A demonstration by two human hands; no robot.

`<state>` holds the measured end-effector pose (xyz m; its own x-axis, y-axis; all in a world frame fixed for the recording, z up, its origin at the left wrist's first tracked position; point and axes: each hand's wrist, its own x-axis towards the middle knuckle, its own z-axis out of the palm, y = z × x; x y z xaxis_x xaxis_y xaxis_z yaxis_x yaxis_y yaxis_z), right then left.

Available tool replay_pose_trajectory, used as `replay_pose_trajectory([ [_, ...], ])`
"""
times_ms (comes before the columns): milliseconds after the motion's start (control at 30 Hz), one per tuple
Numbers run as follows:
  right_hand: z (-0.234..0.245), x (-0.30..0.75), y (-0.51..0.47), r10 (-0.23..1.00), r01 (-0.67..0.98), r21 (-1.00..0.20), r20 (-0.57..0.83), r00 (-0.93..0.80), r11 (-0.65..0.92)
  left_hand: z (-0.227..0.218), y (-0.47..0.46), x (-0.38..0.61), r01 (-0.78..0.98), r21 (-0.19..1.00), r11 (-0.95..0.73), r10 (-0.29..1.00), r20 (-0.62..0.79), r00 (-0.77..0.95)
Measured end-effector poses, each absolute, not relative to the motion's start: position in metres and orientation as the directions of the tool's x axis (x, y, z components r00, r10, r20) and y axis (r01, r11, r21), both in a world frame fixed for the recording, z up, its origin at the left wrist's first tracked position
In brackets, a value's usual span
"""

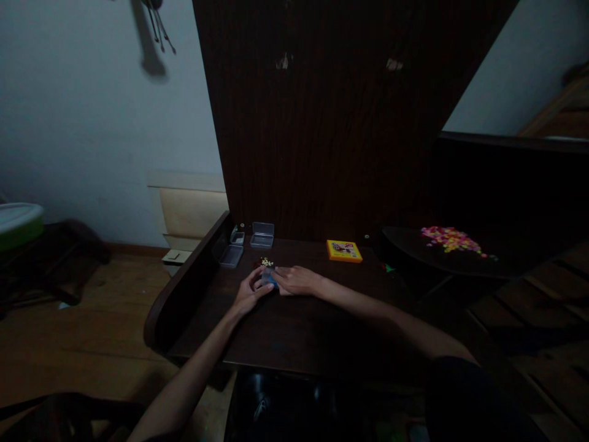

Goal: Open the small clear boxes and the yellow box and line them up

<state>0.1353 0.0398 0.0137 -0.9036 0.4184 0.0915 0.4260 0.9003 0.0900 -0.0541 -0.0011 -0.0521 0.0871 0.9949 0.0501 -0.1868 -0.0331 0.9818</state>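
Observation:
Both my hands meet at the middle of a dark wooden table (294, 331). My left hand (248, 293) and my right hand (297, 281) are closed around a small bluish clear box (268, 279) that rests on the tabletop. A little heap of pale small pieces (267, 262) lies just behind the box. What is inside the box is too dim to make out.
Three small clear plastic boxes (262, 235) stand at the table's back left. A yellow flat box (344, 250) lies at the back right. A dark round side table (414, 252) at the right carries a heap of pink and yellow pieces (448, 239). A tall dark wooden panel (331, 116) rises behind.

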Motion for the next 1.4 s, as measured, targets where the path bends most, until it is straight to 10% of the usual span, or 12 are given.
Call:
replay_pose_trajectory([
  [333,0.018,0.124,0.041,0.454,0.458,0.060,0.077,-0.888,0.887,-0.057,0.005,-0.056,-0.195,0.978,-0.069,0.993,0.085,0.076],
  [567,0.029,0.138,0.068,0.736,0.471,-0.613,0.293,-0.611,0.635,-0.049,0.005,-0.069,-0.219,0.973,-0.075,0.979,0.113,0.168],
  [700,0.028,0.140,0.086,0.868,0.267,-0.960,-0.062,-0.493,0.083,-0.041,0.008,-0.079,-0.248,0.964,-0.100,0.962,0.157,0.223],
  [867,0.020,0.140,0.089,0.824,0.103,-0.964,-0.262,-0.503,-0.244,-0.032,0.016,-0.091,-0.192,0.970,-0.152,0.942,0.201,0.270],
  [1400,-0.012,0.129,0.086,0.744,-0.015,-0.937,-0.267,-0.613,-0.349,-0.012,0.052,-0.104,-0.154,0.984,-0.092,0.918,0.144,0.370],
])
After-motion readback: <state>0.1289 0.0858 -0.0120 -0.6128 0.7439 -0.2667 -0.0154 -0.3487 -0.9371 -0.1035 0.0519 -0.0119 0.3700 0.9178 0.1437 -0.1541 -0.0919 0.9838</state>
